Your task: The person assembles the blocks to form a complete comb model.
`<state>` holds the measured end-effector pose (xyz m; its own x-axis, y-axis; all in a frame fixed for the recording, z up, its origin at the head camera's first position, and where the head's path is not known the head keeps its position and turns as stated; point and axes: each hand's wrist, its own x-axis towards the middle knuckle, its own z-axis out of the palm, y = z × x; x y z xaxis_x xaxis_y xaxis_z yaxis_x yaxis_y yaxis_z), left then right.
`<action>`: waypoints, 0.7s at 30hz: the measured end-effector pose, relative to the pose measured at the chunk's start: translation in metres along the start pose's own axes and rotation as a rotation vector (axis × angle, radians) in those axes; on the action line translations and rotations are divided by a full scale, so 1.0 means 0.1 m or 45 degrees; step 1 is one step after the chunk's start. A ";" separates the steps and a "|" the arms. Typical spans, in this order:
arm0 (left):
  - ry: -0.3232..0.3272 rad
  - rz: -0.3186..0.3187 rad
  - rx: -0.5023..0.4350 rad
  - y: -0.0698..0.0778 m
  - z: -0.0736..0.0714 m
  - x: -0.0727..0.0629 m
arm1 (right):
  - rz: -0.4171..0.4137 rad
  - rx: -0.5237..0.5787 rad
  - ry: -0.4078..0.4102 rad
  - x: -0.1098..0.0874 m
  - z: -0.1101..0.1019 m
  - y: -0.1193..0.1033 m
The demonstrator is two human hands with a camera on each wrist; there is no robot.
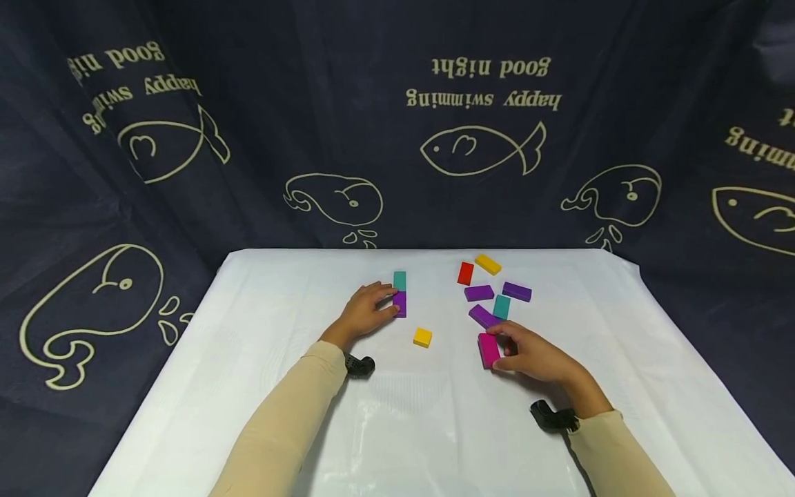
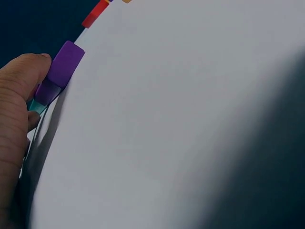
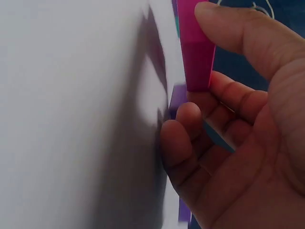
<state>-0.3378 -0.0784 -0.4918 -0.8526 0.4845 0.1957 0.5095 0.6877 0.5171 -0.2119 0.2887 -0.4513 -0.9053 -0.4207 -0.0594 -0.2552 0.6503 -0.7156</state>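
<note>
Head view: the left hand (image 1: 366, 310) rests on the white-covered desk (image 1: 261, 386), its fingertips pinching a flat purple rectangular block (image 1: 399, 304), which lies end to end with a teal rectangular block (image 1: 399, 280) just beyond it. The left wrist view shows the thumb (image 2: 28, 64) pressed against the purple block's side. A small yellow square block (image 1: 422, 337) lies near this hand, on its thumb side.

The right hand (image 1: 534, 355) grips a magenta rectangular block (image 1: 488, 350) between thumb and curled fingers; the right wrist view shows the thumb (image 3: 233, 28) on top of it and the fingers underneath. Just beyond this hand's fingertips lies a loose cluster: three purple blocks (image 1: 483, 316) (image 1: 479, 293) (image 1: 517, 291), another teal block (image 1: 502, 306), a red block (image 1: 465, 273) and a long yellow block (image 1: 487, 264) farthest away.
</note>
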 end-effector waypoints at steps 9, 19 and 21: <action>-0.008 0.012 0.022 0.00 -0.02 -0.04 | 0.009 0.041 0.054 0.41 0.18 -0.30; -0.005 0.014 0.025 0.01 -0.01 -0.01 | 0.026 0.129 0.067 0.77 0.38 -0.56; -0.002 0.005 0.030 0.00 0.00 0.00 | 0.004 0.142 0.059 0.82 0.42 -0.61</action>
<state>-0.3377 -0.0779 -0.4917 -0.8504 0.4880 0.1966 0.5155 0.6984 0.4965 -0.2561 0.1881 -0.4420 -0.9214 -0.3874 -0.0314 -0.2152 0.5758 -0.7888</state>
